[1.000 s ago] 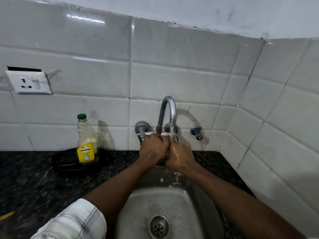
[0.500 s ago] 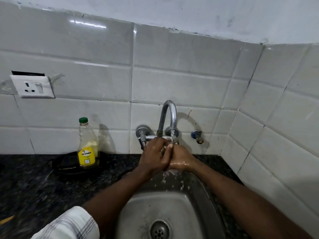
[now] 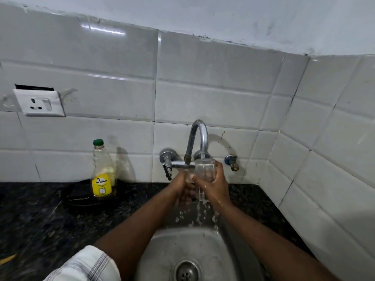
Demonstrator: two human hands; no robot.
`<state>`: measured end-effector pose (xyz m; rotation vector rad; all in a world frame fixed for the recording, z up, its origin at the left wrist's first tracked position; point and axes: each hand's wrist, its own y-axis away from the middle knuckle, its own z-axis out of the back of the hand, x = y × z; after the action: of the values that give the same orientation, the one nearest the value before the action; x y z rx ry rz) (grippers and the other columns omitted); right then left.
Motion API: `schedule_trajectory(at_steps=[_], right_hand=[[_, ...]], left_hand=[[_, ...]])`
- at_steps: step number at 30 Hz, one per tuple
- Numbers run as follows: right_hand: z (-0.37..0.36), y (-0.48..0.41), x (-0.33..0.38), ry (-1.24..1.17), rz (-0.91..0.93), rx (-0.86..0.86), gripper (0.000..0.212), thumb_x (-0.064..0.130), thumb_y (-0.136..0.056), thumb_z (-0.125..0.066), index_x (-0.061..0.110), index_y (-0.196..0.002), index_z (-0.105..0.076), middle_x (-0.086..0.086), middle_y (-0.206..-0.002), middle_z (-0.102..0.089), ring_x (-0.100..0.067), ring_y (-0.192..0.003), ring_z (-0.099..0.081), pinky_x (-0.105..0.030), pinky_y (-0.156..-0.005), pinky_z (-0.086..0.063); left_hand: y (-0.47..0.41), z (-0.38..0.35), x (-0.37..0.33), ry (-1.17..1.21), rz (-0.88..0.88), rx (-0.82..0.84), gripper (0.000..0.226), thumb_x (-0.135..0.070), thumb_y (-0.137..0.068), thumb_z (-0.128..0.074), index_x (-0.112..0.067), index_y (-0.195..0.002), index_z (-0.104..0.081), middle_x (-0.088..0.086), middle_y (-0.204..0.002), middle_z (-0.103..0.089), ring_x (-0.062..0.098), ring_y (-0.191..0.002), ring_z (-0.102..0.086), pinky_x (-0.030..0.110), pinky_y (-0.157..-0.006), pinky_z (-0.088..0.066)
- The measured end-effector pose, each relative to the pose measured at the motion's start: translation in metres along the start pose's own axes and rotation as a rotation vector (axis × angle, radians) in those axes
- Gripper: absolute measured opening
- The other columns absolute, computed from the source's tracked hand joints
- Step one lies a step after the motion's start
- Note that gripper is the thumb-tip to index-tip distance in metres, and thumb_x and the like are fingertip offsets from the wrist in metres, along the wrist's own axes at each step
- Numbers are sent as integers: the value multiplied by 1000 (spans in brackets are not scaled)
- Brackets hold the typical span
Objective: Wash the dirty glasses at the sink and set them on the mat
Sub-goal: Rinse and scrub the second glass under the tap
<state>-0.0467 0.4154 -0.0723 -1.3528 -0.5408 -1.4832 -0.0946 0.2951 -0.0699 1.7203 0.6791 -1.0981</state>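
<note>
A clear drinking glass [image 3: 203, 169] stands upright right under the spout of the chrome tap [image 3: 199, 134], and water runs into it. My right hand [image 3: 217, 187] grips the glass from the right, fingers wrapped round its wall. My left hand [image 3: 182, 187] is at the glass's lower left, thumb up against it and fingers curled beneath its base. Water spills past both hands and splashes into the steel sink [image 3: 162, 250] below. No mat is in view.
A dish-soap bottle [image 3: 103, 175] with a green cap and yellow label stands on a dark round dish [image 3: 81, 198] on the black counter [image 3: 36, 220], left of the sink. A wall socket [image 3: 40, 103] is at the upper left. Tiled walls close in behind and to the right.
Both hands were clasped together around the glass under the spout. Now the right hand has turned the glass upright and raised it, so it shows clearly; more water splashes down.
</note>
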Motion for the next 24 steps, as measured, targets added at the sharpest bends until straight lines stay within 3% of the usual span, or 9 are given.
schedule_trajectory(at_steps=[3, 8, 10, 13, 16, 17, 19, 21, 24], right_hand=[[-9, 0, -2, -89, -27, -36, 78, 29, -67, -88, 29, -131, -44, 7, -110, -67, -13, -97, -68, -36, -82, -59], [-15, 0, 4, -163, 13, -89, 64, 15, -64, -87, 27, -115, -50, 2, -104, -68, -17, -92, -69, -35, -79, -59], [-11, 0, 10, -221, 11, -70, 64, 15, -63, -88, 29, -114, -52, 4, -105, -69, -14, -91, -70, -29, -76, -58], [-7, -4, 21, -276, -71, -38, 50, 19, -64, -87, 29, -105, -61, 2, -99, -73, -17, -89, -72, -34, -74, -60], [-7, -10, 27, -494, -324, -99, 32, 18, -71, -81, 12, -100, -69, -6, -91, -76, -26, -82, -72, -38, -74, -58], [-8, -11, 26, -554, -407, -126, 28, 19, -75, -78, 7, -99, -71, -8, -89, -76, -25, -78, -71, -38, -74, -58], [-11, -13, 25, -585, -488, -133, 23, 21, -81, -74, 6, -97, -73, -9, -89, -76, -25, -78, -72, -40, -77, -59], [-14, -15, 25, -449, -396, -142, 19, 24, -85, -71, 9, -95, -72, -8, -88, -76, -26, -83, -72, -38, -78, -61], [-6, -12, 24, 125, 142, -89, 12, 20, -97, -59, 11, -92, -67, -1, -84, -68, -14, -75, -64, -9, -67, -48]], left_hand=[[7, -14, 18, 299, 220, 211, 74, -65, -94, -31, -4, -121, -64, 24, -113, -66, 38, -103, -63, 48, -80, -58], [13, -27, 19, 630, 70, 116, 54, -46, -92, -41, -3, -99, -72, 18, -83, -75, 32, -89, -64, 38, -76, -53], [7, -27, 10, 674, 2, 90, 50, -42, -88, -44, -4, -101, -73, 16, -87, -75, 31, -90, -64, 37, -76, -53], [1, -31, 6, 532, -122, -155, 41, -40, -80, -60, -8, -101, -75, 12, -95, -76, 29, -90, -71, 44, -79, -58], [0, -28, 8, 85, -637, -646, 16, -28, -89, -67, -14, -82, -70, 1, -78, -72, 22, -76, -71, 37, -70, -61], [1, -23, 9, -94, -837, -700, 15, -29, -88, -66, -15, -84, -70, -2, -78, -69, 18, -75, -69, 33, -68, -59], [0, -16, 12, -335, -1021, -698, 22, -34, -86, -63, -14, -89, -71, -3, -84, -67, 12, -75, -64, 26, -67, -54], [0, -12, 8, -327, -1027, -688, 24, -33, -88, -61, -12, -89, -72, -2, -83, -68, 8, -72, -62, 20, -65, -51], [-1, -11, -8, -372, -811, -685, 24, -26, -96, -56, -14, -84, -73, -2, -74, -68, 5, -64, -60, 15, -59, -46]])
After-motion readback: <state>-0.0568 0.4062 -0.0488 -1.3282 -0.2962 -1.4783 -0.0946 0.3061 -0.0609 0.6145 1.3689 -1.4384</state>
